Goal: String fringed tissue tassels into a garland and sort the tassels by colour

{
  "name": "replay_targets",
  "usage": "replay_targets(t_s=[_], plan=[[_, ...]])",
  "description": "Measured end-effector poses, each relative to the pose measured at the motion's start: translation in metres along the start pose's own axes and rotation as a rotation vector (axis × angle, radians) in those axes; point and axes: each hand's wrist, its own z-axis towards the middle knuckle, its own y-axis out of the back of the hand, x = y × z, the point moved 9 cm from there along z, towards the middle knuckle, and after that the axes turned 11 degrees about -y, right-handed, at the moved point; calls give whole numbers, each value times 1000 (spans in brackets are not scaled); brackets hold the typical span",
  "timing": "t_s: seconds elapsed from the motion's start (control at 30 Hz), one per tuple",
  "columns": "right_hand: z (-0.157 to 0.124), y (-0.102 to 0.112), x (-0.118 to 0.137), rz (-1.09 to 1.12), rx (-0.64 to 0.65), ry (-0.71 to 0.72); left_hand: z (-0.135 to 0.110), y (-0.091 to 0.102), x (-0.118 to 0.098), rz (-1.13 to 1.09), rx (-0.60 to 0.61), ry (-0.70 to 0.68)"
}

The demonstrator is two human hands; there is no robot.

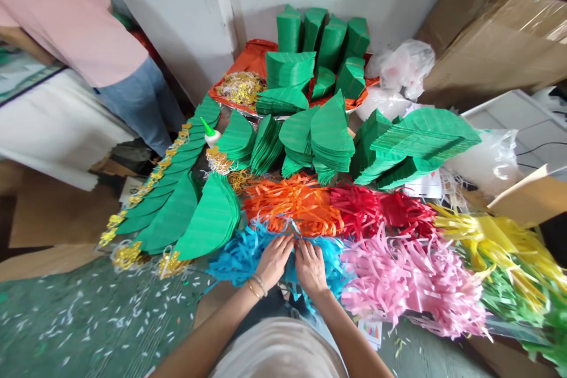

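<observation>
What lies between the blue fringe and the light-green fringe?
In the head view, pink fringe lies between the blue fringe and the light-green fringe.

Exactly what the left hand (275,257) and right hand (310,266) grip in the blue fringe (239,257) along the surface's (201,162) near edge is hidden. Beyond its left edge, a co-worker's (80,18) head is cut off; so is green fringe (551,323) by its near right corner.

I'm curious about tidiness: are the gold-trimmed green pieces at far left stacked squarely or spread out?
Spread out: the green pieces overlap in steps, edges showing, with gold trims along the left.
</observation>
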Motion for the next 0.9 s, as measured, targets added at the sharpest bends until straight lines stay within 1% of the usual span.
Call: replay_targets(t_s=[0.03, 0.1, 0.17, 0.23, 0.3, 0.33, 0.4, 0.5, 0.57, 0.63, 0.73, 0.9], plan=[[-1, 1, -1, -1, 3, -5, -4, -3, 4, 13, 4, 1], [-2, 1, -2, -4, 8, -20, -10, -3, 14, 42, 6, 21], [-2, 2, -4, -4, 12, -33, -16, 4, 23, 67, 3, 47], [-2, 2, -5, -3, 15, -38, -20, 15, 29, 109, -3, 80], [-2, 3, -5, -2, 18, -35, -21, 26, 32, 168, -14, 116], [-1, 3, -5, -2, 20, -34, -20, 29, 31, 189, -14, 110], [0, 5, -3, -4, 21, -30, -15, 25, 22, 189, 2, 37], [4, 9, 1, -13, 18, -22, -3, 7, 10, 143, 40, -102], [10, 10, 4, -25, 14, -20, 3, -3, 10, 132, 46, -127], [16, 9, 6, -36, 8, -22, 6, -9, 13, 126, 41, -132], [22, 5, 8, -40, -6, -2, 4, -8, 19, 117, 23, -121], [16, 3, -3, -23, -42, 57, -4, 5, 24, 102, -30, -71]])
